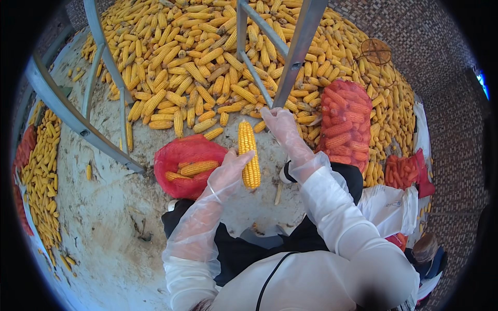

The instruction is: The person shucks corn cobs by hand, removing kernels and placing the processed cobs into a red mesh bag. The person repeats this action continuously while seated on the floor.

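Note:
My left hand (233,161), in a clear plastic glove, is shut on a yellow ear of corn (249,155) that stands nearly upright. Just left of that hand sits an open red mesh sack (167,175) with several husked ears (199,168) inside. My right hand (282,122), gloved alike, is raised with its fingers curled together beside the foot of a metal ladder (293,66). I see nothing in it, though its palm is hidden. Beyond both hands rises a large heap of husked corn (175,70).
A full red mesh sack (344,124) stands right of my right hand. Metal ladder legs (74,107) reach the dirty floor sheet (101,217) at left. A round wicker-like object (376,51) lies on the heap. White sacks (389,204) lie at right; more corn (41,171) lies far left.

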Demonstrator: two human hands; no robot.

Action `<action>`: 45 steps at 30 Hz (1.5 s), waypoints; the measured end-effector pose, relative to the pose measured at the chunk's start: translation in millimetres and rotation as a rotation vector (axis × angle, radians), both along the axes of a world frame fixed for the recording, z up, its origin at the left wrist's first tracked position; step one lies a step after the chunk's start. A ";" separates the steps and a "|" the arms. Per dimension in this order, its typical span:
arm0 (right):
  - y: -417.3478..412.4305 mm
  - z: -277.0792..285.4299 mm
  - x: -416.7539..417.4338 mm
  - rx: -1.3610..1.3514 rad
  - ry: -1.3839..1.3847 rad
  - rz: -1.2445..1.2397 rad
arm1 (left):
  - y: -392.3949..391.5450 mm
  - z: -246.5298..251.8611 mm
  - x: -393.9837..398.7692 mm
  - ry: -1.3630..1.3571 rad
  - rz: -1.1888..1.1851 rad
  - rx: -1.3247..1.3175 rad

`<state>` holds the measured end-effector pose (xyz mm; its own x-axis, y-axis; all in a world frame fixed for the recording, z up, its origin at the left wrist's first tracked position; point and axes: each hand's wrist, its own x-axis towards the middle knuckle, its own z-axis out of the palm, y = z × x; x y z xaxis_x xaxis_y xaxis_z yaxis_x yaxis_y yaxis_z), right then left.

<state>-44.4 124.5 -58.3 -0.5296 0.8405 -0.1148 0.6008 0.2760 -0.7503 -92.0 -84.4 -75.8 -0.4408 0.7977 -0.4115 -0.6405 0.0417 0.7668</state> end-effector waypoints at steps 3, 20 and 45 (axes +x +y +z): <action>-20.5 14.1 -2.6 -0.088 0.130 0.047 | 4.6 -8.2 -1.0 0.124 0.022 -0.077; -65.0 -1.4 -2.0 0.435 0.061 0.271 | -0.5 -2.9 -1.5 0.582 0.001 -0.292; -46.5 34.5 -2.5 -0.401 0.388 0.340 | 1.1 -4.5 -3.5 0.556 -0.083 -0.149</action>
<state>-46.9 78.0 -23.8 -0.8244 0.5505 -0.1320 0.1943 0.0562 -0.9793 -95.6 -83.3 -80.4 -0.5613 0.7901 -0.2463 -0.1331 0.2076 0.9691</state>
